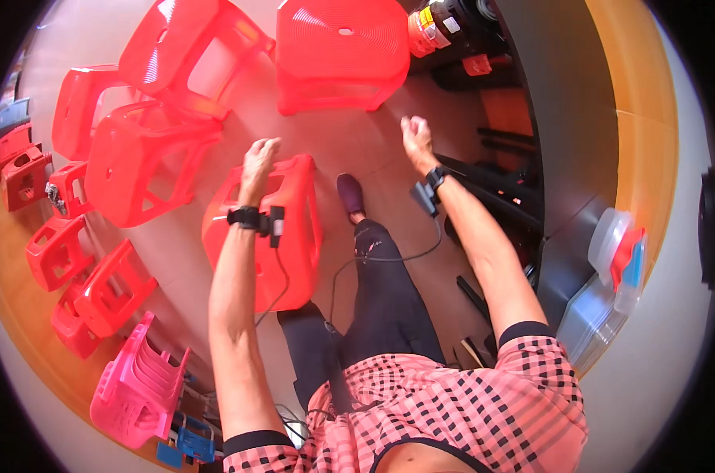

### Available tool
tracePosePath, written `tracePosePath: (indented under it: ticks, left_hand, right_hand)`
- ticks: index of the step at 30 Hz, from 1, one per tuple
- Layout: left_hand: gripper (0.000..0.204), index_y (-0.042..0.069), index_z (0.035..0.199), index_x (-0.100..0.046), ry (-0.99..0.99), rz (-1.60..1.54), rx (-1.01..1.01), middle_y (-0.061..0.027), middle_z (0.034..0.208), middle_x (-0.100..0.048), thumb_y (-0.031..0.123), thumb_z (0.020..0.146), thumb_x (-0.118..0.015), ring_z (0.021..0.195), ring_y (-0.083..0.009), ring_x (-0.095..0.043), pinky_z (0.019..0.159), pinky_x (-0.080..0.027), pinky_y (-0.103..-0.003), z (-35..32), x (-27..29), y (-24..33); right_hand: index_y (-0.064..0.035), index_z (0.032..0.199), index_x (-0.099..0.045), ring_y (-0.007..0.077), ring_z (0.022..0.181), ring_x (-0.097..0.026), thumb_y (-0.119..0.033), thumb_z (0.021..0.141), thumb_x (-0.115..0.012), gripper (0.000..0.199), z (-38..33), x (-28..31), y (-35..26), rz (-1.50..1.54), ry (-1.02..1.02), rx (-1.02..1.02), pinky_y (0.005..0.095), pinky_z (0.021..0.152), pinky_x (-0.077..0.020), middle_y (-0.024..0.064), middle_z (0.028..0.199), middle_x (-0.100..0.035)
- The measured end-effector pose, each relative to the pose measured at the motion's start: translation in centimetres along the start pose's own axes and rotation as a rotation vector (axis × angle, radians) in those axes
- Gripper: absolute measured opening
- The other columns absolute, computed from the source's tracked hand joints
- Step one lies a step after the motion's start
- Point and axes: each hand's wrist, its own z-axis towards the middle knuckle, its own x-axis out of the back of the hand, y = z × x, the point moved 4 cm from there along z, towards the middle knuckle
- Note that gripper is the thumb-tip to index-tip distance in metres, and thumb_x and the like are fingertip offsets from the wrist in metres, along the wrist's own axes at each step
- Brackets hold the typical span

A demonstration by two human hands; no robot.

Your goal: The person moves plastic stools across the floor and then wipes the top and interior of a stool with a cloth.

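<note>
My left hand (259, 162) is curled closed in front of me, above the end of a red plastic stool (293, 272). No object shows in its fingers, and I cannot tell whether it touches the stool. That stool lies tipped over beside my leg, its openings partly hidden by my forearm. My right hand (417, 142) is raised as a loose fist with nothing visible in it. It hangs over the floor, near the dark shelving (495, 189). Each wrist wears a black strap with a small device and a cable. Ahead, between and beyond the hands, stands another red stool (343, 47).
More red stools (129, 169) stand and lie tipped at the front left. Small red stools (117, 276) line the left wall, with stacked pink chairs (141, 386) nearer me. A dark cabinet (570, 118) borders the right. Clear plastic containers (598, 319) sit at the right.
</note>
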Motion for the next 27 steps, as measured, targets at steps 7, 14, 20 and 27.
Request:
tracePosePath:
  ticks: [7, 14, 20, 27]
  left_hand:
    - [0.045, 0.005, 0.113, -0.052, -0.005, -0.477, 0.13, -0.011, 0.106, -0.054, 0.038, 0.083, -0.057, 0.081, -0.0179, -0.053, 0.074, -0.046, -0.032, 4.9, -8.9, -0.6]
    - [0.067, 0.007, 0.125, -0.042, 0.059, -0.518, 0.233, -0.0182, 0.122, -0.043, 0.048, 0.076, -0.062, 0.093, -0.025, -0.052, 0.079, -0.044, -0.036, 6.0, -10.4, -1.2]
    - [0.07, -0.006, 0.109, -0.051, 0.357, -0.603, 0.341, -0.0131, 0.103, -0.055, 0.052, 0.072, -0.064, 0.092, -0.0228, -0.053, 0.078, -0.044, -0.038, 5.8, -7.1, -4.4]
    - [0.061, -0.005, 0.103, -0.055, 0.214, -0.553, 0.231, -0.0106, 0.104, -0.056, 0.049, 0.077, -0.061, 0.092, -0.0156, -0.052, 0.078, -0.042, -0.029, 6.2, -6.2, -4.1]
  right_hand:
    - [0.0084, 0.132, -0.023, 0.0381, 0.121, -0.037, -0.06, 0.077, -0.052, 0.093, 6.5, -1.1, -8.8, 0.161, -0.132, 0.011, 0.039, 0.098, -0.0333, 0.0299, 0.13, -0.035]
    - [0.0017, 0.092, -0.052, 0.0323, 0.079, -0.058, -0.057, 0.08, -0.051, 0.06, 1.1, -4.6, -5.3, 0.001, -0.137, 0.205, 0.0394, 0.067, -0.0458, 0.0217, 0.08, -0.058]
    - [-0.0011, 0.063, -0.056, 0.0259, 0.057, -0.055, -0.029, 0.086, -0.052, 0.036, -5.8, -4.4, -8.1, 0.123, -0.23, 0.551, 0.0356, 0.055, -0.0439, 0.0121, 0.058, -0.052]
    - [-0.0005, 0.111, -0.051, 0.0366, 0.104, -0.05, -0.059, 0.08, -0.045, 0.067, 8.6, -4.0, -19.5, -0.303, 0.049, 0.813, 0.043, 0.086, -0.0415, 0.0228, 0.11, -0.053]
